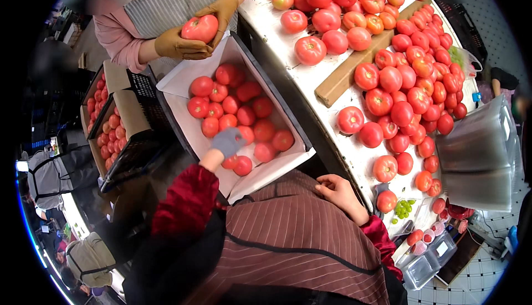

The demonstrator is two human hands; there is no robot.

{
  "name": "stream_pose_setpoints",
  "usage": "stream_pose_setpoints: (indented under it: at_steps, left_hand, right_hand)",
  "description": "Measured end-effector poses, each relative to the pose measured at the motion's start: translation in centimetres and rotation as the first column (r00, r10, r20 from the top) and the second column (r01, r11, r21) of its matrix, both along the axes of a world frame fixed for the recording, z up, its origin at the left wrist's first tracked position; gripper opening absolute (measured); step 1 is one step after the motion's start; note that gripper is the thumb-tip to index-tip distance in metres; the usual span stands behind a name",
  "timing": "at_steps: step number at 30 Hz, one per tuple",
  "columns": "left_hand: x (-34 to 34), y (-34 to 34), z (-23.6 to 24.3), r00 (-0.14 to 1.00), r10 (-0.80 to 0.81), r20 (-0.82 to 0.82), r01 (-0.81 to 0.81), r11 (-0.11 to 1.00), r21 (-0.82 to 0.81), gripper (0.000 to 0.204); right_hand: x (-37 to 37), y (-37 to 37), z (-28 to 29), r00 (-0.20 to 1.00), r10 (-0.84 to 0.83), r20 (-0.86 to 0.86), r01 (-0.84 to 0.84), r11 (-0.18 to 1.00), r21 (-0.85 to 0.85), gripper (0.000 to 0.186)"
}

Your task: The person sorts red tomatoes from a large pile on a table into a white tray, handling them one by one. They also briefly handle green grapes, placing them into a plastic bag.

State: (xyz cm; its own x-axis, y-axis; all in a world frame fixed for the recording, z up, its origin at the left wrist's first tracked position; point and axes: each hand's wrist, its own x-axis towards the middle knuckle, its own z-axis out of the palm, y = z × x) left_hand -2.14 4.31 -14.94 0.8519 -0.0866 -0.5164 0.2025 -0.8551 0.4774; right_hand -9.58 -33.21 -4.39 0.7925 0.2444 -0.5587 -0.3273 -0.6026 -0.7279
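My left hand (228, 142), in a grey glove, reaches into a paper-lined crate (182, 102) in front of me. It is over several red tomatoes (230, 104), close against one tomato (246, 134). Motion smears its fingers, so I cannot see whether they grip anything. My bare right hand (337, 192) is by the table's near edge, beside my striped apron (288, 227). Its fingers are loosely bent and a little apart, with nothing visible in them. Across the crate, a co-worker's gloved hands (185, 44) hold a large tomato (200, 28).
The white table (288, 55) on my right bears many tomatoes, parted by a cardboard strip (354, 69). Clear plastic bags (476, 155), green grapes (404, 209) and clear plastic boxes (424, 266) lie along its right side. More tomato crates (136, 150) stand at left.
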Motion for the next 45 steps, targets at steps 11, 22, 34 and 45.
stream_pose_setpoints:
  at_steps: [11, 22, 34, 45]
  left_hand:
    - [8.2, -3.6, -11.2, 0.979, -0.138, -0.147, 0.195, 0.830, 0.522, 0.058]
    - [5.5, 0.7, -1.7, 0.863, 0.502, 0.062, -0.385, 0.731, -0.563, 0.072]
    - [8.6, -4.7, -12.7, 0.987, -0.054, -0.151, 0.139, 0.760, 0.635, 0.058]
    - [2.6, -4.7, 0.7, 0.771, 0.319, 0.552, -0.173, 0.938, -0.300, 0.081]
  right_hand:
    - [-2.4, 1.4, 0.0, 0.994, -0.070, 0.083, 0.085, 0.975, -0.203, 0.031]
    - [0.6, 1.7, -2.1, 0.986, -0.113, 0.121, 0.114, 0.993, -0.006, 0.028]
    - [-0.4, -0.7, -0.7, 0.993, 0.020, 0.120, -0.006, 0.993, -0.118, 0.028]
    - [-0.8, -2.1, -0.6, 0.982, -0.137, 0.133, 0.150, 0.985, -0.090, 0.027]
